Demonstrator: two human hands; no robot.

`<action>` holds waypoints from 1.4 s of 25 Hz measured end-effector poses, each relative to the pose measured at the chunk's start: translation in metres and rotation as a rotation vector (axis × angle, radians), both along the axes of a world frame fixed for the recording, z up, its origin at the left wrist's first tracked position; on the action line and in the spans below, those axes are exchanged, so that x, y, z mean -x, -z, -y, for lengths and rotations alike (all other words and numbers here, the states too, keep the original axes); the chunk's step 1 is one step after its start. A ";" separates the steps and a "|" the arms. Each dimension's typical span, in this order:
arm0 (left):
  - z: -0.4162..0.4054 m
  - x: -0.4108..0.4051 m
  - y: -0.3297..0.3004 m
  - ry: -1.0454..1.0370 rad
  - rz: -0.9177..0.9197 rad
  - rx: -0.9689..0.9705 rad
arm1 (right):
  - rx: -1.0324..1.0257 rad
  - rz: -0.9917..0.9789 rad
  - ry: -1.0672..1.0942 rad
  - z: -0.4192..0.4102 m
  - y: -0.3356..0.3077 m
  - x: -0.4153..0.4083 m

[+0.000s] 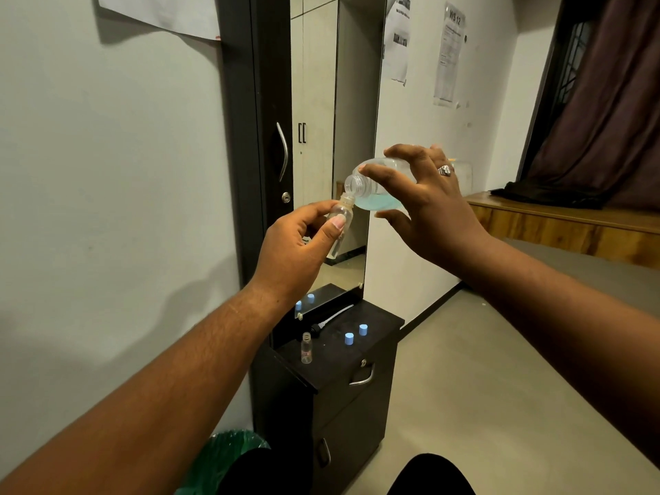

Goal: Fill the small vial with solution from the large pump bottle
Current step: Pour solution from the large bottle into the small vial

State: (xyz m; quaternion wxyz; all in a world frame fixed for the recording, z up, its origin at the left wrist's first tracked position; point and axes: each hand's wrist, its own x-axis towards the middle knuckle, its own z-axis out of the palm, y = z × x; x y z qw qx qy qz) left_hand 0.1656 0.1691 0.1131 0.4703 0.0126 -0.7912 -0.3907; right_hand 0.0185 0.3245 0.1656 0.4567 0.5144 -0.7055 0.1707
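Your left hand (296, 241) pinches the small vial (341, 223) upright, mouth raised to meet the large bottle (378, 189), which your right hand's (425, 205) curled grip tips neck-down so its blue solution (376, 202) can run in.

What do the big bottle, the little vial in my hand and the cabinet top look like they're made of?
Large bottle: clear, likely plastic; blue liquid shows through its wall and the neck has moulded threads.
Small vial: clear with a slightly cloudy neck, plastic or glass, hard to tell.
Cabinet top: matte black, probably laminated board.
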 end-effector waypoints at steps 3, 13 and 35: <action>0.004 0.005 0.003 -0.011 0.003 -0.002 | -0.005 0.101 0.015 0.005 0.007 0.001; 0.041 0.036 0.031 -0.064 0.070 -0.034 | 0.101 0.630 -0.179 0.041 0.057 0.032; 0.178 0.109 0.278 -0.288 0.479 -0.391 | 0.301 1.374 -0.243 0.162 0.237 0.111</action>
